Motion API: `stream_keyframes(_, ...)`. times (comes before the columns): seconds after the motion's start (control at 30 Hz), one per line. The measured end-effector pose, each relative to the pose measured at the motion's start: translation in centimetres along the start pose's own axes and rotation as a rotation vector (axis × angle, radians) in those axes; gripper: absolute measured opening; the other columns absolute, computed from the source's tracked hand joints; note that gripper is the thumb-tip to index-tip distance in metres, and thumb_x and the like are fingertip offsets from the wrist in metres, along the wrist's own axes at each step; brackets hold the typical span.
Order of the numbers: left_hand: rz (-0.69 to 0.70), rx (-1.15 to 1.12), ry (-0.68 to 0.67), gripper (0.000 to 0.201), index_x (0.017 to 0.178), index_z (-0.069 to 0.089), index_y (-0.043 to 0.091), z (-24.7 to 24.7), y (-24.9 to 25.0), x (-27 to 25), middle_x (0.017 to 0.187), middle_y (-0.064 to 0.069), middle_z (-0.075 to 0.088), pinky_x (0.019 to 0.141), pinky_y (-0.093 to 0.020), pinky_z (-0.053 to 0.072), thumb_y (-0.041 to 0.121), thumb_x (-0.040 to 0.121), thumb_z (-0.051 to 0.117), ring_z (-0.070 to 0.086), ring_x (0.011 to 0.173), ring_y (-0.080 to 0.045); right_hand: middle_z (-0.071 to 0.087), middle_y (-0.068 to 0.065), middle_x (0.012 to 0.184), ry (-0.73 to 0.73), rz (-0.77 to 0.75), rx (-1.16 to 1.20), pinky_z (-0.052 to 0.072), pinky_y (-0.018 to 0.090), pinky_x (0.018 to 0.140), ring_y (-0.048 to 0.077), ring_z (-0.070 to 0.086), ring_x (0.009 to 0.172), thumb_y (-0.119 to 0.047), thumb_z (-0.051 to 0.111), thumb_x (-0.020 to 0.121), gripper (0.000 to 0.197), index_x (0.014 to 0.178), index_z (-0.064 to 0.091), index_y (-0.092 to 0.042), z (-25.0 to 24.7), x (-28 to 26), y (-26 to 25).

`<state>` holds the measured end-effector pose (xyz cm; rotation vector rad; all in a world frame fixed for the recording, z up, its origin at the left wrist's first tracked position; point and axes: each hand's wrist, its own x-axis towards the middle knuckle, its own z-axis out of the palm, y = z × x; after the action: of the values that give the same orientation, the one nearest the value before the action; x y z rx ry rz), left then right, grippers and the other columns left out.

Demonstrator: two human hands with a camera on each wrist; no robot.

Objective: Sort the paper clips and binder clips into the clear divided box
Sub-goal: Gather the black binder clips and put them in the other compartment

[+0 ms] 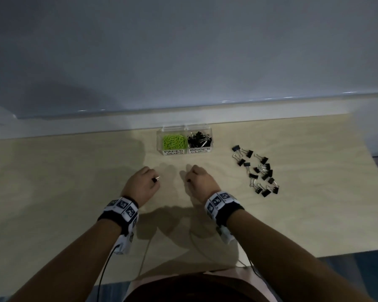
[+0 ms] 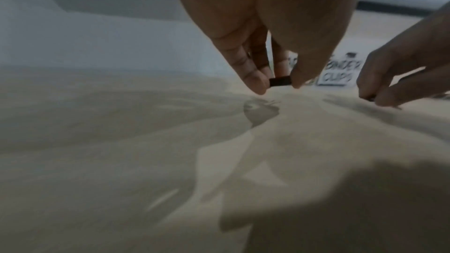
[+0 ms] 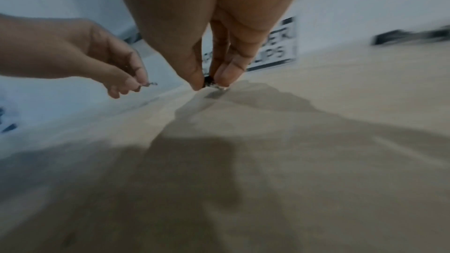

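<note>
My left hand [image 1: 141, 184] and right hand [image 1: 199, 179] each pinch one binder clip [image 2: 280, 82]; I should release both directly above the right compartment [image 1: 200, 139] of the clear divided box [image 1: 160, 147], low.

Your left hand [image 2: 268, 32] hangs above the pale worktop [image 2: 121, 161], its fingertips [image 2: 255, 82] pinching a small black binder clip [image 2: 280, 82] just off the surface. To the side, your right hand [image 2: 399, 68] pinches something dark, low over the worktop. A blurred "BINDER CLIPS" label [image 2: 337, 73] shows between the two hands.
</note>
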<state>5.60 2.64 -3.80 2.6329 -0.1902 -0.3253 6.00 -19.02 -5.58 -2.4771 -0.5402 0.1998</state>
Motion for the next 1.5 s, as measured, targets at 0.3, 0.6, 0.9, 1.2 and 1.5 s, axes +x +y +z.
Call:
stream_keyframes(0.3, 0.1, -0.147, 0.158, 0.021, 0.105, 0.063, 0.01, -1.3, 10.7, 10.3, 0.105, -0.005, 0.061, 0.079, -0.031, 0.05, 0.018, 0.085, 0.064, 0.059, 0.086, -0.019, 0.063, 0.011, 0.091, 0.385, 0.208, 0.117, 0.05, 0.034, 0.073, 0.027, 0.058, 0.084, -0.007, 0.063, 0.079, 0.013, 0.091, 0.066, -0.006, -7.2, 5.2, 2.9)
stream_keyframes(0.6, 0.37, -0.044, -0.035, 0.019, 0.105, 0.064, 0.008, 2.2, 14.5, 10.8, 0.109, -0.008, 0.058, 0.083, -0.034, 0.048, 0.008, 0.091, 0.051, 0.055, 0.096, -0.024, 0.059, 0.013, 0.113, 0.288, 0.509, -0.04, 0.047, 0.043, 0.087, 0.035, 0.049, 0.104, 0.006, 0.049, 0.077, 0.036, 0.105, 0.066, -0.009, -10.4, 2.2, 10.9)
stream_keyframes(0.9, 0.567, 0.253, -0.314, 0.038, 0.124, 0.053, 0.008, 9.4, 18.3, 11.8, 0.131, -0.007, 0.051, 0.091, -0.046, 0.046, 0.001, 0.087, 0.048, 0.044, 0.115, -0.029, 0.063, 0.014, 0.089, 0.083, 0.337, -0.135, 0.053, 0.04, 0.067, 0.035, 0.059, 0.08, -0.007, 0.069, 0.076, 0.006, 0.08, 0.072, -0.009, -10.9, -1.6, 15.1)
stream_keyframes(1.2, 0.493, 0.29, -0.354, 0.036, 0.125, 0.045, 0.004, 10.0, 18.2, 12.3, 0.115, -0.016, 0.053, 0.089, -0.043, 0.043, 0.002, 0.089, 0.041, 0.047, 0.102, -0.031, 0.062, 0.01, 0.089, 0.4, 0.461, -0.018, 0.051, 0.031, 0.062, 0.028, 0.06, 0.074, -0.013, 0.067, 0.076, 0.014, 0.089, 0.068, -0.009, -11.5, -4.0, 17.0)
stream_keyframes(1.5, 0.434, 0.222, -0.293, 0.018, 0.102, 0.051, 0.003, 8.3, 18.1, 12.3, 0.106, -0.013, 0.051, 0.077, -0.041, 0.047, 0.007, 0.085, 0.048, 0.052, 0.092, -0.029, 0.06, 0.018, 0.083, 0.389, 0.43, -0.036, 0.053, 0.038, 0.06, 0.035, 0.058, 0.071, -0.005, 0.068, 0.076, 0.012, 0.087, 0.072, -0.004, -9.8, -4.7, 16.9)
